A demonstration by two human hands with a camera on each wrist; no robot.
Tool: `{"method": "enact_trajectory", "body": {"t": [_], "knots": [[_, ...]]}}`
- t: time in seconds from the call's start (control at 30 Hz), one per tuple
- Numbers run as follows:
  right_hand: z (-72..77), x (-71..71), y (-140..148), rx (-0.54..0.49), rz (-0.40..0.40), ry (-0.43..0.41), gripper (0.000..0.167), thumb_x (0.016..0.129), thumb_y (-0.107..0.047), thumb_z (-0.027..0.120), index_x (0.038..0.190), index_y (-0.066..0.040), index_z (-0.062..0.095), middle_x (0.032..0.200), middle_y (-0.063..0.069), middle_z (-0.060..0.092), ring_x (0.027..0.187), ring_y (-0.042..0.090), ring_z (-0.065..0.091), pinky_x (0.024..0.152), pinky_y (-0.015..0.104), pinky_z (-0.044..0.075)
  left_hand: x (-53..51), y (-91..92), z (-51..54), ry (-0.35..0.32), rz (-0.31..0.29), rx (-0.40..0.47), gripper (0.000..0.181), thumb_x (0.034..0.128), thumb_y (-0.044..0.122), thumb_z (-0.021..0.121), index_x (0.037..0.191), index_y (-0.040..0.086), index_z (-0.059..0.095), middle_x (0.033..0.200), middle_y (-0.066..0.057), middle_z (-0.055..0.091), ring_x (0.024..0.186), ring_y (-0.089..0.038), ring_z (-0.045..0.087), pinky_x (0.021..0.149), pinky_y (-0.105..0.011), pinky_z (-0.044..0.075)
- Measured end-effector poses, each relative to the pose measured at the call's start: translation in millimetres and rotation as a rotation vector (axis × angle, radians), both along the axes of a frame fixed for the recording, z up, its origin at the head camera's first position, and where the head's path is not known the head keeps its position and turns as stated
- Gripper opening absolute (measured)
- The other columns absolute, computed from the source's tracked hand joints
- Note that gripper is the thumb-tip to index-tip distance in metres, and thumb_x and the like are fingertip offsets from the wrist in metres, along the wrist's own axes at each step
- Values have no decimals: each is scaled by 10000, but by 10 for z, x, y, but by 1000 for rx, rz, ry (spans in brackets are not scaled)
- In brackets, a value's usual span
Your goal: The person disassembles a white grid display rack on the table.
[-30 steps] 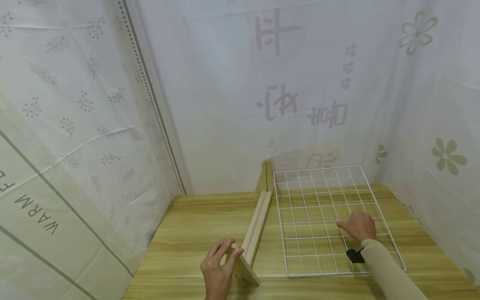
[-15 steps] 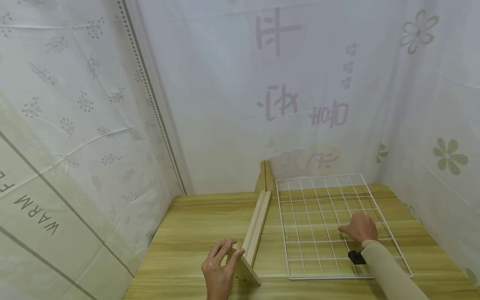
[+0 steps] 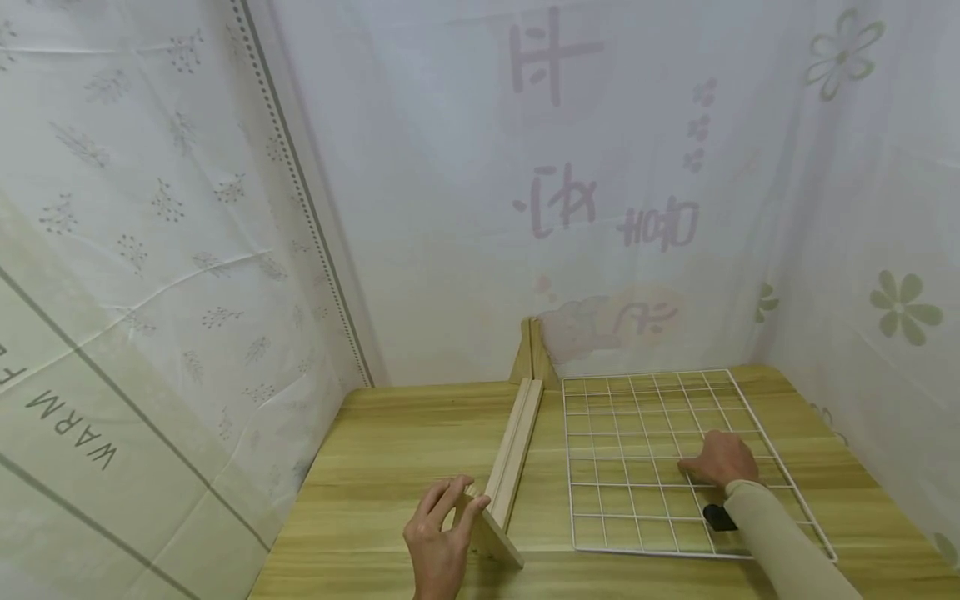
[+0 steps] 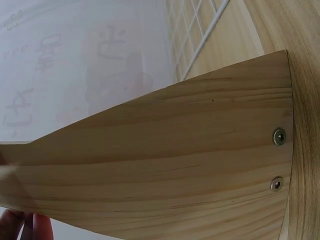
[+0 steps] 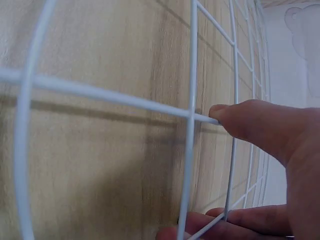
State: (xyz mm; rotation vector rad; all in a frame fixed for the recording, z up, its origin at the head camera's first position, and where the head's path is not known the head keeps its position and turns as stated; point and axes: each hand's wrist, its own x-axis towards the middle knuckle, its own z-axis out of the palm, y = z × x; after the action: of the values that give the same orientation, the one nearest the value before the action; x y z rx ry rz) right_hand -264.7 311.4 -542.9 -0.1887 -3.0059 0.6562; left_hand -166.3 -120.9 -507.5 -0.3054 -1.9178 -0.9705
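Observation:
My left hand [image 3: 438, 537] holds the top of the near wooden end panel [image 3: 497, 540] between thumb and fingers. In the left wrist view this tapered panel [image 4: 160, 155] stands upright on its wide base, with two hex-socket screws [image 4: 280, 136] near the bottom. A grooved wooden rail [image 3: 516, 454] runs from it to a matching far end panel [image 3: 532, 354]. My right hand [image 3: 722, 458] grips a white wire grid panel [image 3: 572, 483] by its inner wires, thumb above and fingers beneath. The grid lies nearly flat over the table; whether it touches the wood cannot be told.
The wood-grain table [image 3: 405, 442] carries the stand left of the grid. Printed curtains [image 3: 420, 208] hang close behind the table and at both sides. A black strap [image 3: 718, 517] sits at my right wrist.
The wire grid has tipped down, its far edge sinking from in front of the back curtain to table level, and its near right corner shifting right. My left hand and the stand stay put.

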Motion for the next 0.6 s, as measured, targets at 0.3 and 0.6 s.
{"method": "enact_trajectory", "body": {"t": [0.3, 0.6], "knots": [[-37, -12, 53, 21, 19, -52, 485, 735, -377, 799, 589, -160, 391, 579, -18, 385, 538, 147, 378, 450, 275, 318, -9, 12, 2, -8, 14, -14, 355, 637, 108, 919, 970, 127, 799, 874, -39, 740, 760, -176, 704, 825, -41, 517], [-32, -5, 20, 73, 49, -92, 483, 781, -408, 810, 621, -132, 448, 574, -27, 394, 535, 135, 385, 444, 260, 305, -10, 77, -6, 27, -47, 2, 350, 630, 130, 921, 956, 109, 795, 847, -39, 727, 729, -149, 687, 807, -57, 533]]}}
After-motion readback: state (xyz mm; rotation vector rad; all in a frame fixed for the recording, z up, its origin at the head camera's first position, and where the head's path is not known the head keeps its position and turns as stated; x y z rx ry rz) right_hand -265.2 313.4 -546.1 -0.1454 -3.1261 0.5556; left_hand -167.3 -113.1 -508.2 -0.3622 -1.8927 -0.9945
